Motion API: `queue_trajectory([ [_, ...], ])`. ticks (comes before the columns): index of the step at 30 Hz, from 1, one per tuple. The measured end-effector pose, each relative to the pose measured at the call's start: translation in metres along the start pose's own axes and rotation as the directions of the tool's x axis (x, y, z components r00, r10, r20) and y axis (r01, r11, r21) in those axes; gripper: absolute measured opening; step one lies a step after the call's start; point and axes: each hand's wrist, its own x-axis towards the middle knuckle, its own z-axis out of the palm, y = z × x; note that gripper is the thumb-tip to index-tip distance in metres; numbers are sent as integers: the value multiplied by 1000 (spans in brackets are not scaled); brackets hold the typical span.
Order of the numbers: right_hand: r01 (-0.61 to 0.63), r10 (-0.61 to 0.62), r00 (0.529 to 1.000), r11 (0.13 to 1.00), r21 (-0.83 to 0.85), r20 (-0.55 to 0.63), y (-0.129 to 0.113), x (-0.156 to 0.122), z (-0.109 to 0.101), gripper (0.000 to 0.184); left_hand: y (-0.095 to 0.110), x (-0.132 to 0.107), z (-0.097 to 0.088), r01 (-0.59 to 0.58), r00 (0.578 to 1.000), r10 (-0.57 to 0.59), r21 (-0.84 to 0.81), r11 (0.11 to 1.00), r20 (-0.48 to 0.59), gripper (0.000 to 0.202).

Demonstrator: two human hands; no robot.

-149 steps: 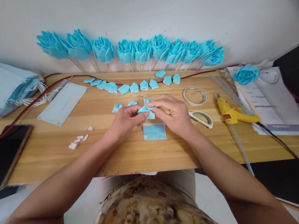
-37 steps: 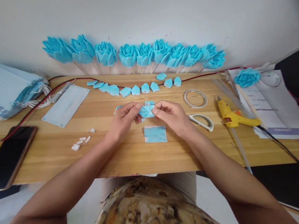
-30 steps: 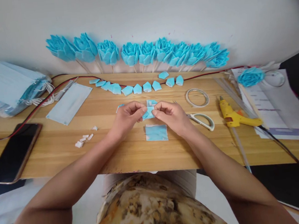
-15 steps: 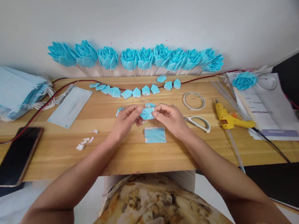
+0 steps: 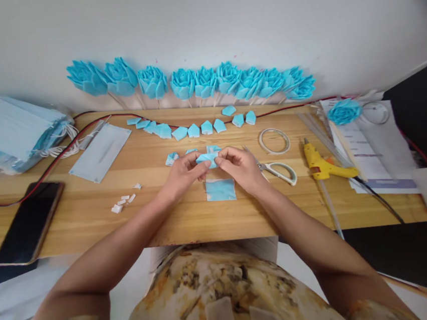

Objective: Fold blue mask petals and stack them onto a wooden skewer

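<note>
Between my two hands is a small piece of blue mask fabric (image 5: 206, 158), partly folded. My left hand (image 5: 187, 175) is closed on its left side, with the thumb lying across the front. At its right edge my right hand (image 5: 240, 167) pinches it between thumb and fingertips. Just below lies a flat blue fabric rectangle (image 5: 220, 190). Behind my fingers sit a few folded blue pieces, one of them a folded piece (image 5: 171, 158) left of my left hand. White-handled scissors (image 5: 281, 172) lie to the right of my right hand, their blades partly hidden.
Blue fabric flowers (image 5: 153, 83) on sticks lean along the wall, above a row of folded petals (image 5: 193, 130). At right are a tape roll (image 5: 274, 141) and a yellow glue gun (image 5: 321, 164). Masks (image 5: 17, 128), a phone (image 5: 29, 223) and white scraps (image 5: 117, 208) lie left.
My left thumb has moved right across the fabric piece, whose upper edge is now folded over more. Folded pieces behind my left hand show more. The view has shifted slightly.
</note>
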Motion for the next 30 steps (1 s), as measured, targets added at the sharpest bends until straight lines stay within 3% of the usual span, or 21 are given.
queue_trajectory([
  [19, 33, -34, 999, 998, 45, 25, 4, 0, -5, 38, -1, 3, -1, 4, 999, -2, 33, 999, -43, 28],
  [23, 81, -56, 984, 986, 148, -166, 3, 10, -27, 44, 5, 1, -1, -27, 994, 30, 34, 999, -103, 25],
  [26, 144, -97, 924, 984, 103, -369, -10, 15, -51, 40, 6, 0, -2, -57, 989, 61, 32, 998, -131, 24],
  [28, 138, -120, 901, 990, 15, -416, -22, 13, -65, 36, 5, 1, -4, -66, 988, 68, 17, 998, -140, 23],
  [30, 126, -143, 911, 990, -69, -387, -30, 7, -76, 33, 2, 3, -5, -73, 986, 71, -6, 997, -149, 23],
])
